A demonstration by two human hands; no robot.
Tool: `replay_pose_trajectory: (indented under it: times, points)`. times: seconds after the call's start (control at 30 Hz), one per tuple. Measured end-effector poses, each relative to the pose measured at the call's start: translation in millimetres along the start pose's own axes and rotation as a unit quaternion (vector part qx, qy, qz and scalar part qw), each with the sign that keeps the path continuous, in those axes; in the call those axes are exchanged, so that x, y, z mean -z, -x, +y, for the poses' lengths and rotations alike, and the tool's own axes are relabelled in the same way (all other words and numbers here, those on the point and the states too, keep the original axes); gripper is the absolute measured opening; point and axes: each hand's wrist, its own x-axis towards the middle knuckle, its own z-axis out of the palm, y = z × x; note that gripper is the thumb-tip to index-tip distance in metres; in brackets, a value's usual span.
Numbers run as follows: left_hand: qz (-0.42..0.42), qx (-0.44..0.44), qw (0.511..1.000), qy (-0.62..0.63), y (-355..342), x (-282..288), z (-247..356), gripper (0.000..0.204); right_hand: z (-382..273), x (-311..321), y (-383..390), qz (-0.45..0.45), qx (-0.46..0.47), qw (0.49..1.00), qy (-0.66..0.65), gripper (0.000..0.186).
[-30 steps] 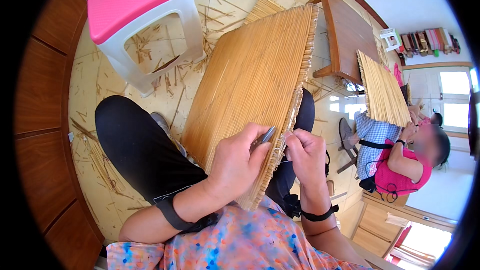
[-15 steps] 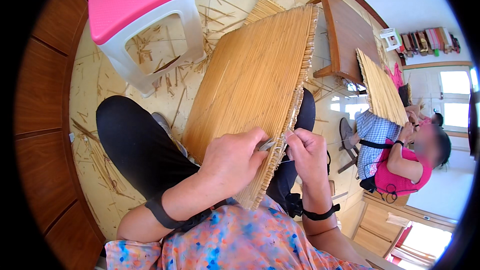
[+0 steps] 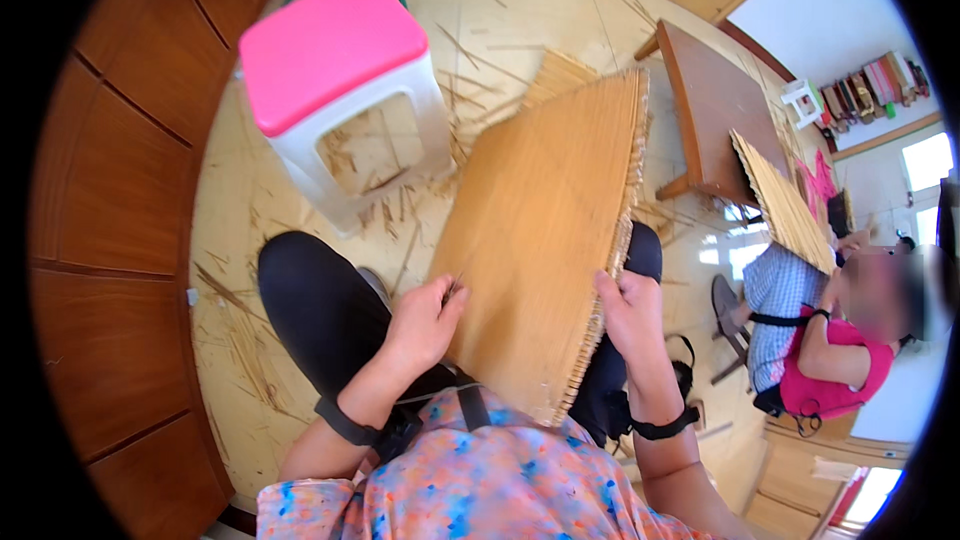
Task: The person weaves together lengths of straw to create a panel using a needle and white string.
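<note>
A stiff panel of straw-coloured stalks (image 3: 540, 210), bound along its right edge with stitched loops, lies tilted across my lap, one end against my shirt. My left hand (image 3: 425, 320) is closed near the panel's left side, over its lower part. A small dark, thin tool tip (image 3: 455, 286) pokes out between thumb and fingers; its full shape is hidden. At the bound right edge, my right hand (image 3: 632, 312) grips the panel with thumb up and fingers curled. Whether it also holds thread I cannot make out.
A pink-topped white stool (image 3: 335, 55) stands ahead on the left, by wooden cabinets (image 3: 120, 210). Loose stalks (image 3: 250, 365) litter the tiled floor. Right of the panel is a brown wooden table (image 3: 720, 100). A seated person in pink (image 3: 830, 365) works on another stalk panel (image 3: 785, 200).
My left hand has drawn away from the bound edge to the panel's left side, with the small tool. My right hand stays at the edge. The whole view has shifted.
</note>
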Motion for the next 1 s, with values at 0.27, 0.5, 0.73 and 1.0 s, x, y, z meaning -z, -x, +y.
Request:
replay_pose_trajectory:
  times: [0.27, 0.5, 0.73, 1.0]
  points:
    - [0.115, 0.049, 0.992, 0.003, 33.3, 19.0, -46.1, 0.021, 18.4, 38.0, -9.6, 0.056, -0.095, 0.975, -0.194, 0.034]
    - [0.161, 0.071, 0.984, -0.009, 55.4, 19.6, -58.0, 0.027, 40.4, 92.7, 13.7, 0.1, -0.04, 0.903, -0.416, 0.024]
    - [0.093, 0.259, 0.871, 0.407, 36.1, -4.4, -47.2, 0.042, 36.4, 143.6, 42.2, 0.161, 0.008, 0.865, -0.474, 0.023]
    - [0.014, 0.253, 0.73, 0.635, 9.5, -65.5, -18.3, 0.02, 43.4, 160.3, 61.3, 0.165, 0.055, 0.878, -0.446, 0.025]
